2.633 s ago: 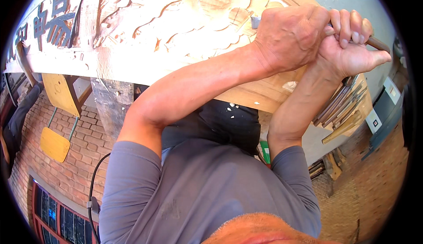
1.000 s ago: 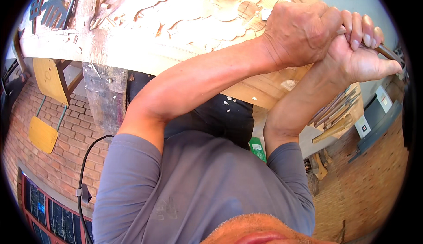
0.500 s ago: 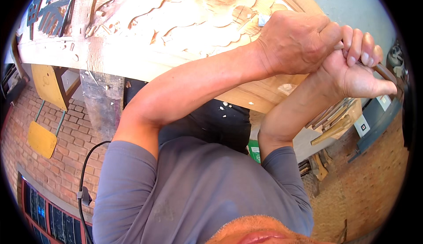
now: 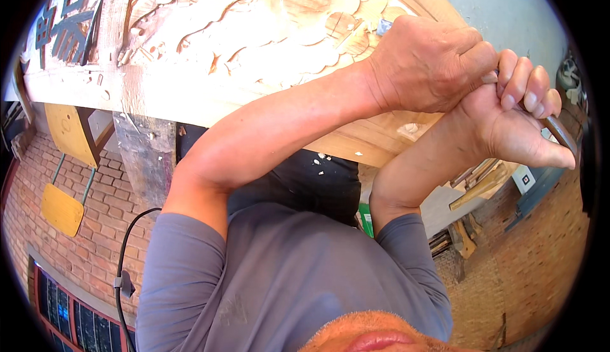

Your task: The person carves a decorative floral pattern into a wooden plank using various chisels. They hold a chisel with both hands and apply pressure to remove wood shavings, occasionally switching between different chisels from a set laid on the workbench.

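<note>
My left hand point(image 4: 432, 65) is closed in a fist over the right edge of the carved wooden panel point(image 4: 254, 18), its knuckles up. It presses against my right hand point(image 4: 511, 114), which is turned palm up, with its fingers curled and the thumb stretched out. A slim carving tool point(image 4: 559, 132), brown and rod-like, runs through the right fingers and sticks out at the right. A dark bit of it shows between the two hands. Its other end is hidden in the left fist. The panel bears relief shapes, with curled shavings on it.
Several wooden-handled tools point(image 4: 480, 187) lie below my right forearm. Dark carved lettering point(image 4: 70, 25) stands at the far left of the panel. A yellow chair point(image 4: 62, 209) is on the brick floor, near a hanging black cable point(image 4: 122, 250).
Both hands have shifted slightly down and to the right together, keeping their grip. More of the tool's right end shows, and it slants more steeply downward.
</note>
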The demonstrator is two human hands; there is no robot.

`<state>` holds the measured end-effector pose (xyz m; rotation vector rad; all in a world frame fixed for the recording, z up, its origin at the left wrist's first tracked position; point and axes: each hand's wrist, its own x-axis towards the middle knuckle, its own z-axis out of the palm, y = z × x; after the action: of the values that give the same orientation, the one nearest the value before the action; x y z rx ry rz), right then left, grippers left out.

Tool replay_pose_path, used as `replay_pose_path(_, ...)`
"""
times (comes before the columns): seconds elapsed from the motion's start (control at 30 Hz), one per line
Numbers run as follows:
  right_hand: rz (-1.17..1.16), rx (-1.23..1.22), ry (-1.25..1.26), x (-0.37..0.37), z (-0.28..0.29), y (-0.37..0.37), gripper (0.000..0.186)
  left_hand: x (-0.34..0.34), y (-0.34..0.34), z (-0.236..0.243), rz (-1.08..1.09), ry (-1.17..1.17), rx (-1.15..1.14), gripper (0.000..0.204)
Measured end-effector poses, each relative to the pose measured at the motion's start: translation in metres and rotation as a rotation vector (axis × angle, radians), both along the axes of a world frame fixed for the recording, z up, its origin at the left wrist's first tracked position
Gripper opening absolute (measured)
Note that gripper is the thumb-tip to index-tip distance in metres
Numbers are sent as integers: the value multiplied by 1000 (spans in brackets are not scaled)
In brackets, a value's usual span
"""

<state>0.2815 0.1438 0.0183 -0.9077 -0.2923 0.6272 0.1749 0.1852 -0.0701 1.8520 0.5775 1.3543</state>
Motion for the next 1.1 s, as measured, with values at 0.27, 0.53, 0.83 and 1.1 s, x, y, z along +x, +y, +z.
replay_pose_path(0.27,131,39,84,10,-11,-4,98,-8,-7,3,61,140,-22,24)
replay_pose_path(0.53,133,51,59,10,-14,-1,97,-6,-3,-1,34,110,-25,25)
replay_pose_path(0.83,118,44,62,14,-14,3,95,-3,-2,-1,37,101,-49,26)
replay_pose_path(1.1,149,2,151,16,-17,12,96,-5,-3,4,83,155,-119,20)
